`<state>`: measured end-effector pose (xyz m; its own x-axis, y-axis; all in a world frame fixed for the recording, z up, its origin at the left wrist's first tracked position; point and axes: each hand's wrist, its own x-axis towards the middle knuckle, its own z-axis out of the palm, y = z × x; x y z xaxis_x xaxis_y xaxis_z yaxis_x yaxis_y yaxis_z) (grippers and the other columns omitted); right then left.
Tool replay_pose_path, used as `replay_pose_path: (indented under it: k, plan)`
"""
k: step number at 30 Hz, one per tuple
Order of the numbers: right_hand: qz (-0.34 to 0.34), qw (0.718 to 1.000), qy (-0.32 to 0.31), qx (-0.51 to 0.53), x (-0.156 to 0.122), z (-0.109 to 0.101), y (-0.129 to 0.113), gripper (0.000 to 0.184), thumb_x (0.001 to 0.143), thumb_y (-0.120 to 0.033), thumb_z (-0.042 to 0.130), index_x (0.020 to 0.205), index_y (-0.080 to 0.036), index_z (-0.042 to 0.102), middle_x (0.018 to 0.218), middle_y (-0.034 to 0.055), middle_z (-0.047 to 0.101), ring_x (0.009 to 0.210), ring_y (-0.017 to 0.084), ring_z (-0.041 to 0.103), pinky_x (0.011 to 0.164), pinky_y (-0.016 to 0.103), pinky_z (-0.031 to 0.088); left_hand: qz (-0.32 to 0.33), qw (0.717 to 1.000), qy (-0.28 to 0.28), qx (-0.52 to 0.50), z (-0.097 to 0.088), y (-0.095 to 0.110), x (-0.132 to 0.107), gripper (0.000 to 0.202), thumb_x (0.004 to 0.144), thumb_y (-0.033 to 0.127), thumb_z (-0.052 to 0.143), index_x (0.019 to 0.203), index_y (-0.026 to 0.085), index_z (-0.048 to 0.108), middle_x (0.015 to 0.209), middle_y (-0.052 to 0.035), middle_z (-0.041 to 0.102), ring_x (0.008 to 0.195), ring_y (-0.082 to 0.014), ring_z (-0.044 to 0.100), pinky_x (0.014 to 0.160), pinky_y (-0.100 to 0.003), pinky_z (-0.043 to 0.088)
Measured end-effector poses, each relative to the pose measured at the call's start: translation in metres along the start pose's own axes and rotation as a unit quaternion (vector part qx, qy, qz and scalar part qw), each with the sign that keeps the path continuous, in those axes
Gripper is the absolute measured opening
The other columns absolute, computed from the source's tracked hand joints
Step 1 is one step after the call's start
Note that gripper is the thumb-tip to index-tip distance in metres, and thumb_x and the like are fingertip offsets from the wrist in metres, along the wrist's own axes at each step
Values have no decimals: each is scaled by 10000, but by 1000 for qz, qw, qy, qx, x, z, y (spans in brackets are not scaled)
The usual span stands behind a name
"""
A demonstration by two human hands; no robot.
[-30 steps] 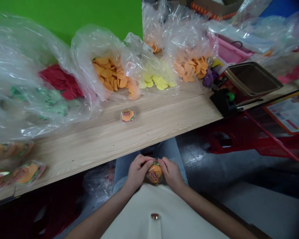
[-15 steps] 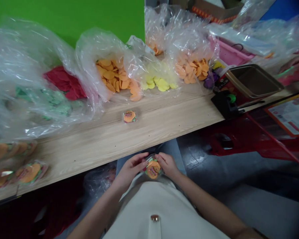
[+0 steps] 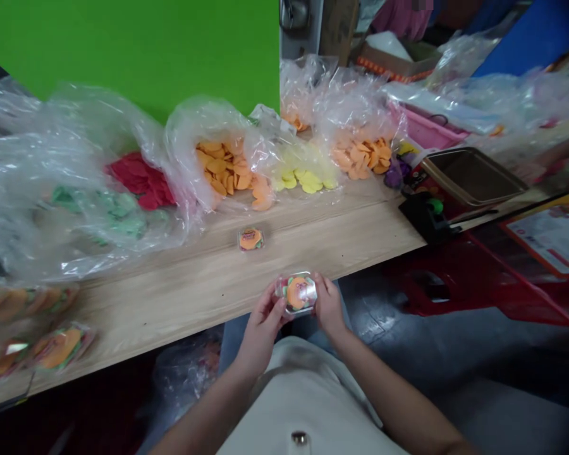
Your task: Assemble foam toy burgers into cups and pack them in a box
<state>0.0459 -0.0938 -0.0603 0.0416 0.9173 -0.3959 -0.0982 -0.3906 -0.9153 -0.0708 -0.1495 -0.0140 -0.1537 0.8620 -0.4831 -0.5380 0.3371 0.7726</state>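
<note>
Clear plastic pack (image 3: 298,292), small, with an orange round piece inside and green and red showing at its edges; held between both hands at the near edge of the table (image 3: 180,291), over the lap.

Left hand (image 3: 262,323): fingers curled onto the pack's left side, thumb near its top; right hand (image 3: 329,306): fingers closed on the pack's right side; whether the pack touches the table edge cannot be told.

Table: pale wood grain, running left to right across the view.

Second pack (image 3: 251,239): same kind, lying flat on the table, beyond the hands and apart from them; just in front of the bags.

Bags, clear plastic, in a row along the far side of the table: red pieces (image 3: 140,180); green pieces (image 3: 109,208), just left of the red; orange discs (image 3: 225,167), bag mouth open towards the person, a few discs spilling at the front; yellow discs (image 3: 303,180); a further orange lot (image 3: 363,155), right of the yellow.

Wrapped packs (image 3: 52,344): several, blurred, at the table's left end.

Tray (image 3: 474,177): dark metal, at the right end; pink bin (image 3: 429,129) behind it.

Green board (image 3: 146,50): upright behind the bags.
</note>
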Motion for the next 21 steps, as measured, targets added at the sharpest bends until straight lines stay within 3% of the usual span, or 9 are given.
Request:
replay_pose_path:
  k: [5, 10, 12, 14, 17, 18, 19, 21]
  plan:
    - [-26, 999, 16, -14, 2, 7, -7, 402, 782, -571, 445, 707, -178, 490, 454, -76, 375, 332, 68, 322, 287, 185, 248, 86, 993, 65, 57, 5, -13, 9, 452, 755, 369, 580, 1191, 263, 523, 1268, -44, 504, 1048, -195, 518, 785, -264, 454]
    - [-79, 992, -10, -100, -7, -5, -4, 390, 840, -530, 361, 699, -185, 474, 493, -59, 402, 420, 90, 363, 405, 211, 320, 39, 994, 5, 101, -12, 0, 13, 438, 770, 374, 553, 1186, 238, 528, 1218, -63, 542, 841, -161, 569, 686, -260, 461]
    - [-119, 980, -67, -146, -8, -15, -7, 344, 832, -504, 397, 722, -185, 467, 580, -38, 445, 521, 104, 417, 493, 215, 361, -7, 992, -36, 124, -23, 10, 7, 429, 772, 357, 553, 1179, 222, 535, 1180, -70, 565, 816, -158, 566, 667, -254, 455]
    - [-129, 957, -178, -189, -7, -25, -13, 300, 818, -479, 438, 755, -187, 464, 642, -29, 458, 590, 111, 428, 536, 213, 364, -50, 982, -86, 162, -32, 18, -1, 406, 776, 338, 550, 1162, 211, 553, 1117, -73, 595, 826, -165, 563, 673, -254, 448]
    - [-99, 874, -397, -263, -7, -30, -20, 291, 808, -450, 471, 687, -187, 448, 604, -48, 416, 557, 93, 372, 483, 196, 299, -86, 953, -182, 228, -39, 22, -11, 357, 774, 322, 551, 1109, 208, 596, 980, -64, 637, 768, -155, 556, 656, -246, 433]
    - [-94, 847, -441, -282, -9, -30, -20, 304, 807, -443, 475, 653, -184, 435, 585, -54, 395, 543, 87, 349, 468, 192, 273, -90, 945, -201, 241, -39, 22, -13, 334, 771, 319, 554, 1079, 204, 614, 940, -61, 642, 745, -149, 552, 650, -242, 427]
    - [-94, 832, -461, -293, -11, -30, -20, 317, 814, -434, 466, 629, -181, 421, 573, -57, 378, 534, 83, 333, 461, 192, 255, -94, 941, -207, 249, -40, 20, -16, 304, 765, 315, 561, 1036, 197, 633, 897, -55, 644, 718, -142, 547, 641, -236, 420]
    - [-105, 833, -454, -300, -17, -29, -17, 335, 839, -413, 424, 601, -178, 400, 559, -57, 357, 527, 80, 324, 461, 194, 243, -96, 945, -185, 251, -41, 15, -20, 222, 748, 311, 582, 904, 175, 662, 792, -37, 630, 662, -125, 529, 618, -224, 407]
